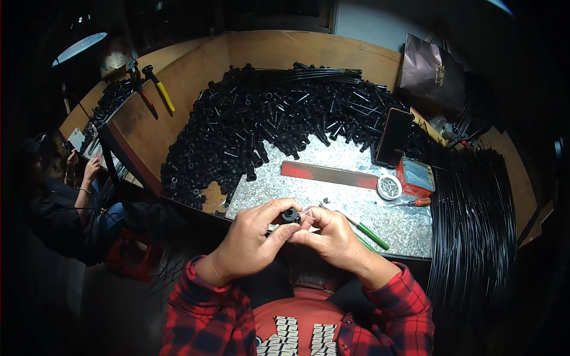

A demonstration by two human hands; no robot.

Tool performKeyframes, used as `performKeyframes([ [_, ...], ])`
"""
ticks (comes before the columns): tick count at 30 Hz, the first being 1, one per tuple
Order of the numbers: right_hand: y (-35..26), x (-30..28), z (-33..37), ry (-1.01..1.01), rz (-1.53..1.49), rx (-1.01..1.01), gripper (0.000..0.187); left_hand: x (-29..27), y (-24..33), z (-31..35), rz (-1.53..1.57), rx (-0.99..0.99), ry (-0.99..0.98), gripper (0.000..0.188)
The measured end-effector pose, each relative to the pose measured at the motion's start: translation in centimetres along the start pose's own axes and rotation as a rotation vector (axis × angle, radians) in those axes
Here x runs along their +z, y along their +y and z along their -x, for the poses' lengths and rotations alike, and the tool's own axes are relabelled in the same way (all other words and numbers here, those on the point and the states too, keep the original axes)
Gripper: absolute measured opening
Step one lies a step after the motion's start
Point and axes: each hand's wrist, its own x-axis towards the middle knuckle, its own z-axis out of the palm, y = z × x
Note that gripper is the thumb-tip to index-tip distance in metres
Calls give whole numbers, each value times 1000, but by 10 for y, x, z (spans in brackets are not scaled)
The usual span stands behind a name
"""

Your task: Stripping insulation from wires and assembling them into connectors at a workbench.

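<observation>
My left hand [256,235] is closed round a short black cylindrical part [290,216], its ringed end facing up. Right against it, my right hand [330,237] has its thumb and fingers pinched together. Thin pale strands [306,215] stick out between those fingers, close to the black part; whether they are wire or pins is too small to tell. Both hands are just over the near edge of a speckled grey work surface [267,190]. Green-handled pliers [373,235] lie beside my right hand, their head partly hidden behind it.
A heap of black tubular parts [279,107] fills the back. A flat red-and-grey bar [328,173], white tub of small bits [389,187], red box [415,177], screwdriver [420,202] and phone [393,136] lie ahead. Black rods [475,219] hang at right. A co-worker [65,202] sits left.
</observation>
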Motion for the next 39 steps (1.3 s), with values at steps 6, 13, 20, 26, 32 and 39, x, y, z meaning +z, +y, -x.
performKeyframes([
  [6, 5, 12, 4, 126, 169, -206, 21, 40, -19, 16, -266, 23, 220, 30],
  [13, 15, -11, 30, 78, 691, -250, 36, 36, -38, 24, -295, 80, 313, 15],
  [20, 57, -56, 63, 100, 1331, 50, 29, 42, -52, 40, 138, -77, 382, 17],
  [26, 64, -63, 62, 133, 1349, -14, 22, 42, -77, 47, 381, -213, 235, 16],
  [32, 40, -62, 63, 350, 657, -44, 19, 44, -74, 51, 548, -197, 201, 15],
  [39, -14, -48, 54, 247, 1192, -338, 31, 51, -83, 60, 231, -149, 151, 27],
])
